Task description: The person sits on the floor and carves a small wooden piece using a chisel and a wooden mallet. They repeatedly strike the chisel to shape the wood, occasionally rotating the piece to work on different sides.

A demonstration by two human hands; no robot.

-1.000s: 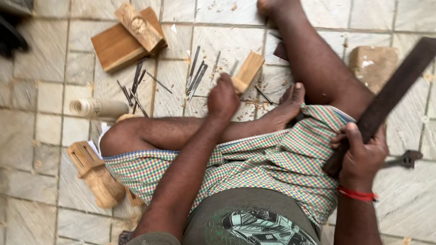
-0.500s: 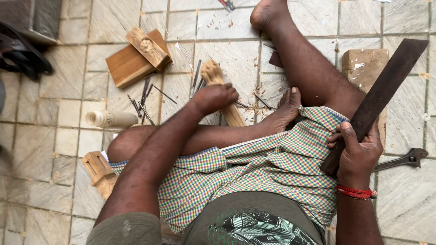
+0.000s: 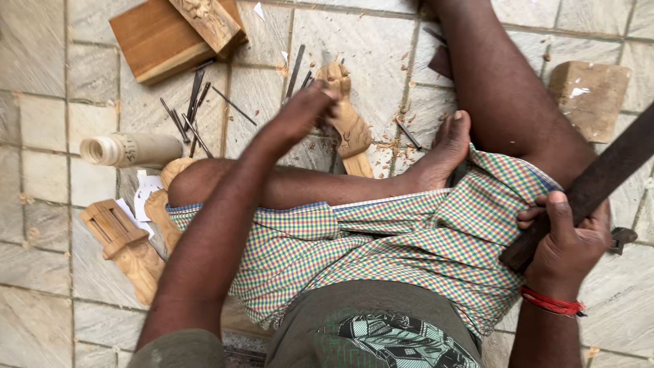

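Sitting cross-legged on a tiled floor (image 3: 381, 48), the person wears a checked cloth (image 3: 409, 245) over the lap, one leg folded across and the other stretched toward the top edge. Compared with half a second before, the view has drawn closer and lower, so the stretched foot has gone out of sight and the lap fills more of the picture.

A flat wooden block (image 3: 153, 37) with a carved piece (image 3: 208, 20) laid on it sits at the upper left, nearer the edge than earlier. A long dark wooden bar (image 3: 599, 180) slants up from the right thigh; the right hand (image 3: 565, 238) is clenched round its lower end, as it was before, a red thread at the wrist. A brown slab (image 3: 589, 95) lies beyond the right knee.

The left hand (image 3: 303, 112) is closed on the pale carved wooden figure (image 3: 349, 126), which lies on the floor just past the folded shin, touching the hand at its upper part; earlier the figure sat lower beneath the hand. A pale wooden cylinder (image 3: 129, 150) lies left of the knee, another carving (image 3: 126, 249) beside the left thigh, and thin metal chisels (image 3: 194, 109) are scattered between block and figure.
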